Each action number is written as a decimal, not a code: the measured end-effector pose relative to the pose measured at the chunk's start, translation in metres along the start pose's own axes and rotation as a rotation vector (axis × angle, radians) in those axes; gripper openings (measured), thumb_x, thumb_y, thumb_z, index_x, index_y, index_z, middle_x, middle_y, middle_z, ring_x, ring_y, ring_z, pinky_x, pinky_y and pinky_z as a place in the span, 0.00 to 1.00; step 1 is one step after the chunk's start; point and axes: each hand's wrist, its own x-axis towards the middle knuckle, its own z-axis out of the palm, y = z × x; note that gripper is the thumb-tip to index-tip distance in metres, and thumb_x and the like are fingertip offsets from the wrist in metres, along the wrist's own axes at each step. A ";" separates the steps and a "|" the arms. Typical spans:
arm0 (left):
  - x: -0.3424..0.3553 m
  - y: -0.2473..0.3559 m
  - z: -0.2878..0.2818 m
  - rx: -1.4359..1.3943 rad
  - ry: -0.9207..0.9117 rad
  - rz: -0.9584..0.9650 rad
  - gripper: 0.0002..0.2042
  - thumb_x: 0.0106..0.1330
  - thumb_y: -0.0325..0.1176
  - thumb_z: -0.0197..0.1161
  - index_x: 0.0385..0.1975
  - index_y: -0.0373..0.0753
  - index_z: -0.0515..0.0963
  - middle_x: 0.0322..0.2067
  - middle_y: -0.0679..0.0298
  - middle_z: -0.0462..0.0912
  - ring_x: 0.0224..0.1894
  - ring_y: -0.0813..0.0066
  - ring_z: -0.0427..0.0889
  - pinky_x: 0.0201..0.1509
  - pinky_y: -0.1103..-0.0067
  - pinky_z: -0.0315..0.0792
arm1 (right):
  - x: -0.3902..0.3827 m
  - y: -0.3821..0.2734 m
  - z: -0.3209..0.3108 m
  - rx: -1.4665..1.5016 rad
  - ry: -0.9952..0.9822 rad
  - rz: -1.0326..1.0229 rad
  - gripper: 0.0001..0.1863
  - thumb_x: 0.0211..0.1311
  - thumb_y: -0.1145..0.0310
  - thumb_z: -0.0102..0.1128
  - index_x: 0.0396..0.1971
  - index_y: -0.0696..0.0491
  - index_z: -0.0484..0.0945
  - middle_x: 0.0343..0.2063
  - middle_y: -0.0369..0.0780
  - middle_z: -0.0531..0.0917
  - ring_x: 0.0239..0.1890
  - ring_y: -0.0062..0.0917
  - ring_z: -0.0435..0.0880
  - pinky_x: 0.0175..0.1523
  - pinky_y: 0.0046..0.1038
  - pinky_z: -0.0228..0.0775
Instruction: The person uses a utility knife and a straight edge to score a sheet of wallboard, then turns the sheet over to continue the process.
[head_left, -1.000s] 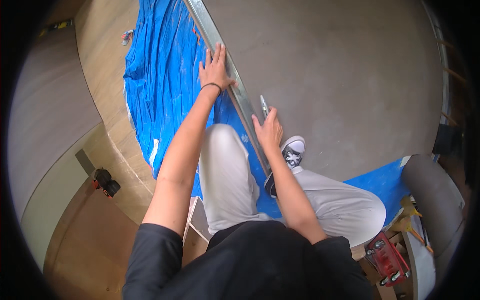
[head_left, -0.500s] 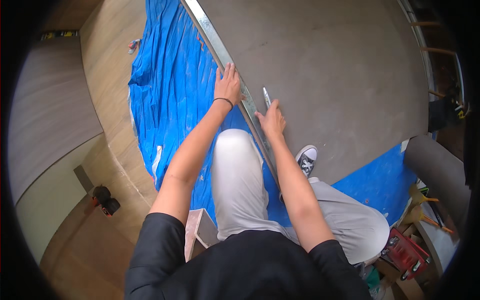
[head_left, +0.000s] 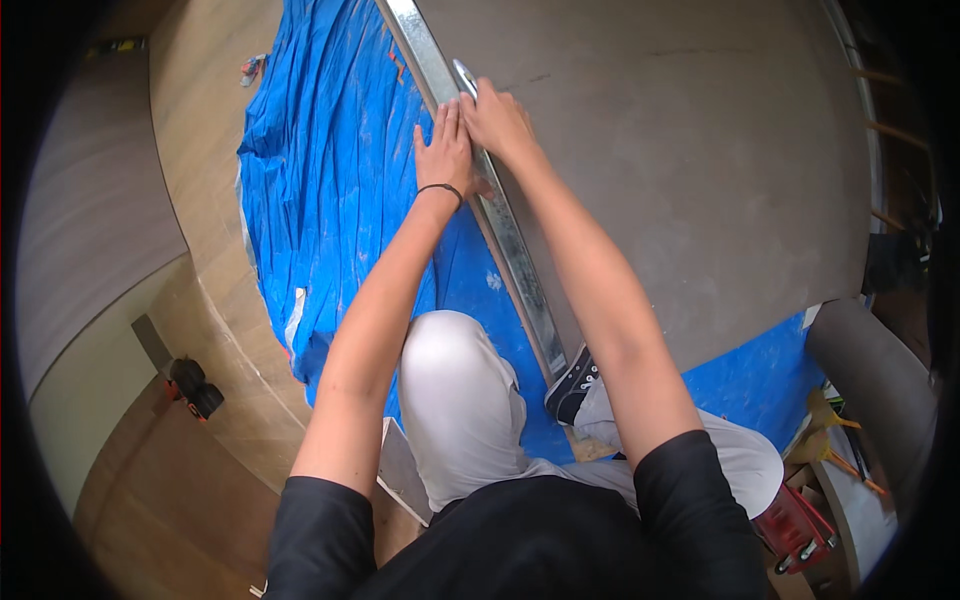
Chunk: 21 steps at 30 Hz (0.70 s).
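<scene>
A long silver metal rail (head_left: 515, 258) lies slantwise along the left edge of a large grey-brown sheet (head_left: 690, 190). My left hand (head_left: 447, 158) rests on the rail, palm down, fingers stretched forward and holding nothing. Just right of its fingertips, my right hand (head_left: 497, 122) is closed round a slim silver utility knife (head_left: 465, 78). The far end of the knife shows beyond my fingers, beside the rail. Its blade tip cannot be made out. Most of the handle is hidden in my grip.
A wrinkled blue tarp (head_left: 335, 170) spreads under the sheet and over the wooden floor (head_left: 205, 120). My shoe (head_left: 572, 388) is at the rail's near end. A dark roll (head_left: 870, 360) and a red wheeled object (head_left: 795, 530) sit at right; black-and-orange gear (head_left: 192, 388) lies at left.
My right hand has slid the knife forward along the rail, from behind my left hand to past its fingertips. My left hand stays on the rail. My right foot has shifted toward the rail.
</scene>
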 end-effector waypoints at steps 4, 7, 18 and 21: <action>0.002 -0.002 0.003 -0.026 0.003 -0.002 0.68 0.22 0.49 0.83 0.71 0.41 0.49 0.72 0.61 0.51 0.74 0.64 0.48 0.71 0.53 0.51 | 0.018 -0.007 0.005 -0.055 -0.020 0.031 0.21 0.66 0.54 0.47 0.44 0.57 0.72 0.38 0.58 0.82 0.45 0.55 0.80 0.51 0.52 0.69; 0.002 -0.007 0.003 -0.038 0.000 -0.001 0.67 0.23 0.49 0.82 0.71 0.41 0.50 0.71 0.61 0.52 0.74 0.65 0.48 0.71 0.53 0.51 | 0.018 -0.014 0.005 -0.079 -0.054 0.049 0.21 0.67 0.54 0.46 0.45 0.57 0.73 0.40 0.56 0.82 0.46 0.54 0.80 0.52 0.51 0.70; 0.004 -0.012 0.001 -0.056 -0.050 0.039 0.61 0.29 0.49 0.81 0.70 0.45 0.54 0.72 0.61 0.50 0.74 0.65 0.47 0.72 0.53 0.50 | 0.019 -0.034 0.007 -0.159 -0.069 0.087 0.19 0.64 0.61 0.48 0.47 0.59 0.71 0.42 0.58 0.82 0.47 0.52 0.81 0.53 0.49 0.70; 0.003 -0.012 0.001 -0.071 -0.045 0.037 0.61 0.29 0.50 0.81 0.70 0.44 0.54 0.72 0.61 0.51 0.75 0.65 0.45 0.72 0.52 0.48 | 0.022 -0.040 0.002 -0.165 -0.102 0.089 0.21 0.63 0.59 0.50 0.49 0.60 0.71 0.43 0.58 0.81 0.49 0.52 0.80 0.55 0.48 0.70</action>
